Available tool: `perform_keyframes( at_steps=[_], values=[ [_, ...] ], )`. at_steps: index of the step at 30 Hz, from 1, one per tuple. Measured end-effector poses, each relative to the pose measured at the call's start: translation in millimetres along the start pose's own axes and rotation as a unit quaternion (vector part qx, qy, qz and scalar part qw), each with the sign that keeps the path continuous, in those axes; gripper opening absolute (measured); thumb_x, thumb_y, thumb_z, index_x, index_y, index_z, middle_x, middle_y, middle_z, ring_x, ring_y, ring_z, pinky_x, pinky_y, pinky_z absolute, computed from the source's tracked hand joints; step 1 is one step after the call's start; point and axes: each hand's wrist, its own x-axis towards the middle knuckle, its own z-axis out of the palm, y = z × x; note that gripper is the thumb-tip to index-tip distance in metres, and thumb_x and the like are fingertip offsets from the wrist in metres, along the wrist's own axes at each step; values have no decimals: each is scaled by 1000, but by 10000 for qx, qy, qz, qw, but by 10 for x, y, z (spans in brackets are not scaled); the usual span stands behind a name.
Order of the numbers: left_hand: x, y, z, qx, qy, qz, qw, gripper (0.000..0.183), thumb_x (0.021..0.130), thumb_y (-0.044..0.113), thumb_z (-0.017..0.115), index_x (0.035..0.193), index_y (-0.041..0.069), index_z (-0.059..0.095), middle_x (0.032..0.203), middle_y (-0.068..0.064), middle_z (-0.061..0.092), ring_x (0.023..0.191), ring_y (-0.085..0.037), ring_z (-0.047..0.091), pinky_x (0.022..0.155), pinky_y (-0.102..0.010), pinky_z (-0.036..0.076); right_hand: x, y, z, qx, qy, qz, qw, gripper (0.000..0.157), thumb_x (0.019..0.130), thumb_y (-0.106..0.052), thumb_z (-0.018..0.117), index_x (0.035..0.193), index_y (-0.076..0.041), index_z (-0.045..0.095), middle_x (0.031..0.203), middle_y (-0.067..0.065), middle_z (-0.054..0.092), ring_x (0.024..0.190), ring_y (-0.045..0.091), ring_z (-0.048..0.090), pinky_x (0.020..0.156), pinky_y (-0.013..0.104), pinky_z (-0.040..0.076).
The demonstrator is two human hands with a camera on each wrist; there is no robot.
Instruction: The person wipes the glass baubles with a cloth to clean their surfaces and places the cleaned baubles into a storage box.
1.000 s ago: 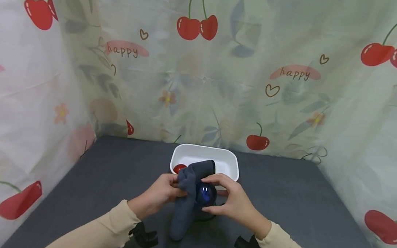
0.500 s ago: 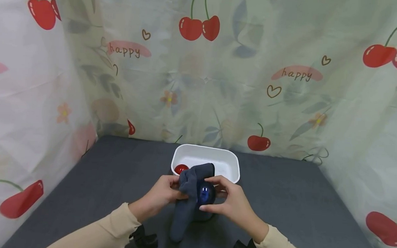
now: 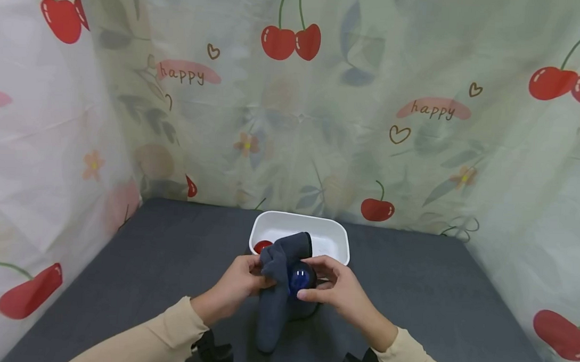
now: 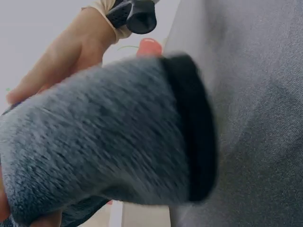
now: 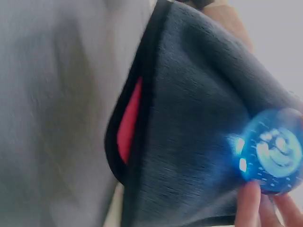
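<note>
A shiny, see-through blue ball (image 3: 302,276) is pinched between the thumb and fingers of my right hand (image 3: 346,290). In the right wrist view the ball (image 5: 273,150) glints brightly against a grey cloth (image 5: 194,123). My left hand (image 3: 233,286) grips the bunched cloth (image 3: 272,313), which lies against the ball's left side. Fuzzy pile and a black edge show on the cloth (image 4: 104,132) in the left wrist view. Some left fingers are hidden behind the fabric.
A white tray (image 3: 317,220) stands just beyond the hands, with a red ball (image 3: 262,246) in its left end. Dark grey fabric covers the table (image 3: 187,241). Cherry-patterned curtains (image 3: 297,122) enclose the back and sides.
The right thumb has moved up along the ball, and the ball's reflections have shifted. The hanging end of the cloth has swung slightly right. Its upper fold has risen a little since half a second ago.
</note>
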Motion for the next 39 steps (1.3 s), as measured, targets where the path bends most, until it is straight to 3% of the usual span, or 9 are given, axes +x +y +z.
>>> perform_keyframes(
  at_steps=[5, 8, 12, 18, 20, 26, 28, 34, 39],
  values=[
    [17, 7, -6, -97, -163, -93, 9998, 45, 82, -1, 68, 124, -11, 57, 105, -11, 70, 87, -12, 67, 78, -31, 57, -57, -23, -3, -1051, -205, -1265, 9862, 64, 68, -13, 88, 126, -17, 60, 120, 7, 62, 106, 16, 61, 83, 25, 55],
    [25, -2, -6, -408, -543, -186, 9975, 56, 82, -2, 66, 136, -9, 48, 117, -14, 67, 94, -12, 66, 80, -28, 56, -80, 24, 25, -1078, -195, -2153, 9704, 62, 67, -5, 87, 122, -12, 61, 121, 8, 60, 110, 13, 58, 85, 27, 55],
    [23, -9, -12, -625, -882, -142, 9940, 62, 82, -2, 65, 140, -8, 43, 123, -15, 64, 100, -12, 65, 80, -27, 55, -83, 66, 49, -1310, 94, -2610, 9564, 62, 61, -3, 90, 115, -13, 61, 118, 4, 61, 110, 9, 57, 88, 25, 54],
    [17, -26, -24, -85, -510, -62, 9986, 50, 81, 2, 72, 127, -8, 57, 114, -13, 68, 92, -14, 66, 79, -31, 56, -73, 73, 44, -2635, 270, -2975, 9173, 69, 56, -9, 93, 118, -19, 62, 115, -4, 63, 104, 11, 59, 83, 27, 54],
    [11, -31, -29, -56, -408, -100, 9991, 47, 81, 2, 71, 125, -9, 59, 109, -10, 69, 89, -13, 66, 77, -31, 56, -73, 99, 29, -2343, 141, -3013, 9242, 69, 59, -8, 92, 121, -16, 62, 118, 1, 63, 107, 14, 59, 80, 29, 56],
    [15, -52, 20, -270, -768, -4, 9967, 50, 80, -3, 67, 128, -10, 54, 108, -6, 68, 91, -11, 63, 79, -27, 54, -57, 121, 19, -389, 66, -2138, 9761, 69, 67, 1, 86, 126, -11, 53, 127, 10, 55, 113, 12, 59, 83, 30, 56],
    [19, -57, 52, -281, -764, 79, 9967, 52, 80, -2, 69, 130, -9, 53, 111, -8, 68, 92, -11, 63, 81, -28, 54, -38, 99, 26, -509, 227, -1960, 9790, 70, 66, 0, 86, 126, -13, 53, 128, 6, 56, 114, 12, 59, 86, 28, 55],
    [17, -69, 63, -333, -165, 24, 9993, 44, 81, -1, 69, 122, -11, 58, 103, -9, 71, 86, -12, 67, 76, -29, 56, -14, 64, 18, -2012, 608, -1964, 9577, 71, 58, -18, 93, 121, -21, 61, 117, -1, 65, 103, 13, 64, 82, 27, 56],
    [42, -42, 48, -503, -489, -67, 9975, 46, 82, 2, 68, 124, -12, 55, 104, -8, 70, 88, -13, 67, 79, -30, 56, -28, 89, 25, -288, 173, -1044, 9940, 68, 65, -6, 89, 124, -13, 55, 128, 10, 53, 102, 16, 64, 83, 28, 56]
  ],
)
